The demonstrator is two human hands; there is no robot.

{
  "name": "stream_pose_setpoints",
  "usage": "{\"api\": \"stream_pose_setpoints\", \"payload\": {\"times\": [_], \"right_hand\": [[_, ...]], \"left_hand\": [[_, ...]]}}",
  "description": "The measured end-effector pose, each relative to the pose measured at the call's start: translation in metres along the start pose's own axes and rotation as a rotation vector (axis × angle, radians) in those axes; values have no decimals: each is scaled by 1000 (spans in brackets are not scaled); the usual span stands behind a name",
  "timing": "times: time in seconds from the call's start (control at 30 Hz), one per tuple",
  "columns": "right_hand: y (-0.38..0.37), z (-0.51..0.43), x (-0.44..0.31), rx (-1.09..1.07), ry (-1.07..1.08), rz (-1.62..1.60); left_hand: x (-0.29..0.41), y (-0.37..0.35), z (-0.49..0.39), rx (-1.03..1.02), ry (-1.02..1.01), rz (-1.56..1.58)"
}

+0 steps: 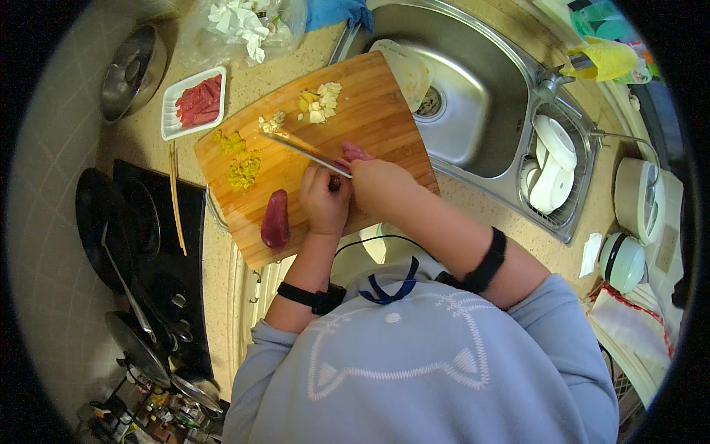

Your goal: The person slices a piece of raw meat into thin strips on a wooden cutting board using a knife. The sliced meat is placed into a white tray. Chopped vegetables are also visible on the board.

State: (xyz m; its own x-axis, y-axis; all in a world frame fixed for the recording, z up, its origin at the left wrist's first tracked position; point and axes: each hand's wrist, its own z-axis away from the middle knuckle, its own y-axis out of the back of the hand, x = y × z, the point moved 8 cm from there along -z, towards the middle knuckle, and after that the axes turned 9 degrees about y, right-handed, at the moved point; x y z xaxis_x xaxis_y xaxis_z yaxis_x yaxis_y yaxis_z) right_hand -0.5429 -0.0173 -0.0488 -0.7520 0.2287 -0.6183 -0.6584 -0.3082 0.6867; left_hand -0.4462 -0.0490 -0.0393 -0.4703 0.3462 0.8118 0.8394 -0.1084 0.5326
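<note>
A kitchen knife [305,151] slants over the wooden cutting board [383,116], its blade pointing to the far left. My right hand [383,186] is closed at the knife's near end. A piece of raw red meat [354,151] shows just beyond those fingers. Beside the blade, my left hand [326,200] is curled, with a dark spot inside the fist; what it holds is hidden. To its left lies a larger chunk of dark red meat [275,219]. Chopped yellow pieces [244,171], minced garlic [272,122] and sliced garlic [323,105] sit farther up the board.
A white tray of sliced meat [199,105] stands left of the board, near chopsticks [177,205] and a metal bowl [133,75]. The steel sink [471,105] adjoins the board at right, with white dishes [552,177] in its rack. Pans [102,227] occupy the black cooktop [191,311].
</note>
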Motion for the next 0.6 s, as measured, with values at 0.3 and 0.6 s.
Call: {"api": "stream_pose_setpoints", "payload": {"times": [0.3,0.6], "right_hand": [[20,15,17,-168,-38,81],[26,59,4,-177,-137,68]], "left_hand": [[-4,-2,2,-14,-20,-11],[-4,-2,2,-9,12,1]]}}
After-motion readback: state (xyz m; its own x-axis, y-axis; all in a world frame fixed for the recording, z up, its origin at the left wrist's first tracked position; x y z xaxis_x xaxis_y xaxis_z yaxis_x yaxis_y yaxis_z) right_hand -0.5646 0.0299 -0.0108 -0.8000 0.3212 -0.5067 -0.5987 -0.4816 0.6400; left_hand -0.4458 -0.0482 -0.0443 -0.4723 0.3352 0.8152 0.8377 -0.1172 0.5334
